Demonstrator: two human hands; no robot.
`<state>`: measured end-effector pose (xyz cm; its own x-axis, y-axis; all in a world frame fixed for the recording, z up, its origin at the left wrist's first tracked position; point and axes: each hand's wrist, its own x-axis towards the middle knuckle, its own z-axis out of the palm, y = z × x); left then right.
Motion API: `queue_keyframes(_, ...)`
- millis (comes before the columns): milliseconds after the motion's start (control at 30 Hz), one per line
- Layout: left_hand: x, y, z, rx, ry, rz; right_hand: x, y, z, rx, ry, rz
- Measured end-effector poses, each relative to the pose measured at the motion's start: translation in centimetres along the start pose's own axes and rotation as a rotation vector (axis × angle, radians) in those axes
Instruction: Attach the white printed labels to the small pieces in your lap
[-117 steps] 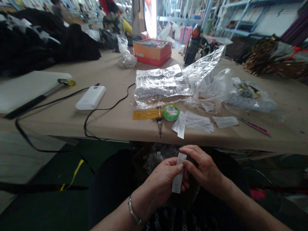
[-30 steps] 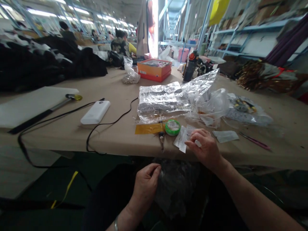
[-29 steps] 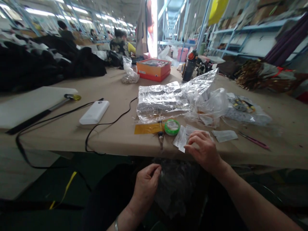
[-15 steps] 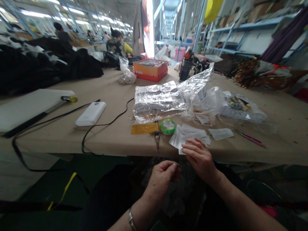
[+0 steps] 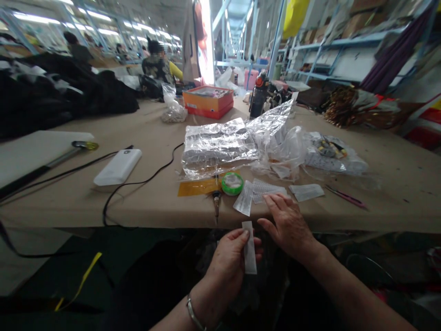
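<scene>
Just in front of the table edge, my left hand point(image 5: 230, 255) pinches a narrow white strip point(image 5: 250, 257) between thumb and fingers. My right hand point(image 5: 287, 225) has its fingers apart, with the fingertips at the near side of the printed white slips point(image 5: 265, 189) on the table. A separate white slip point(image 5: 306, 192) lies to their right. Left of the slips is a round green-rimmed container point(image 5: 232, 183) with whitish contents. Beside it a soldering-iron-like tool point(image 5: 216, 202) points its thin tip toward the table edge.
Clear plastic bags point(image 5: 220, 145) spread over the table's middle. A white power bank point(image 5: 119, 166) and black cord point(image 5: 141, 183) lie left; pink-handled scissors point(image 5: 347, 197) lie right. Behind stand an orange box point(image 5: 208, 102) and a dark bottle point(image 5: 258, 97). Black fabric point(image 5: 103, 94) is heaped at far left.
A white strip now shows in my left hand, where none was visible before. My right hand's thumb has spread away from its fingers. The whole view has shifted slightly.
</scene>
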<state>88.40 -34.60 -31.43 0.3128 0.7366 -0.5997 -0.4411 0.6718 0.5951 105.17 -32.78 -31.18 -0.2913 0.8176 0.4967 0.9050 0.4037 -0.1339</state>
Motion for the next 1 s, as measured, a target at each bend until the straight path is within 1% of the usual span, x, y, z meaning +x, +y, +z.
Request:
queue_keyframes(67,-0.1,-0.1,-0.1,0.024,0.021,0.001,0.4,0.3,0.4,-0.084,-0.056,0.011)
queue_keyframes(133,-0.1,-0.2,-0.3,0.033,0.033,-0.012,0.2,0.3,0.7,-0.098,-0.061,-0.005)
queue_keyframes(200,0.0,-0.3,-0.4,0.048,0.031,-0.023,-0.5,0.4,0.9,-0.066,-0.011,-0.020)
queue_keyframes(267,0.0,-0.4,-0.4,0.070,0.025,-0.025,-1.1,0.8,1.1,0.004,0.069,-0.036)
queue_keyframes(400,0.1,-0.2,-0.1,0.086,0.013,-0.027,-1.6,2.0,1.5,0.218,0.209,-0.043)
queue_keyframes(500,0.0,0.2,0.2,0.070,-0.007,-0.063,-1.9,1.6,1.1,0.367,0.268,-0.044)
queue_keyframes(567,-0.1,0.4,0.4,0.036,-0.044,-0.073,-2.4,0.6,0.6,0.446,0.228,-0.109)
queue_keyframes(667,-0.2,0.4,0.5,-0.031,-0.111,-0.030,-3.4,-1.3,0.1,0.517,0.119,-0.263)
queue_keyframes(733,-0.3,0.4,0.6,-0.059,-0.146,-0.009,-3.9,-2.3,0.0,0.531,0.078,-0.332)
queue_keyframes(800,-0.4,0.3,0.7,-0.083,-0.158,-0.009,-4.3,-2.8,0.2,0.523,0.044,-0.359)
queue_keyframes(867,-0.4,0.2,0.6,-0.115,-0.140,0.000,-4.5,-2.9,0.3,0.503,0.014,-0.366)
queue_keyframes(1000,-0.5,0.1,0.5,-0.119,-0.144,0.008,-4.8,-2.8,0.3,0.469,-0.008,-0.379)
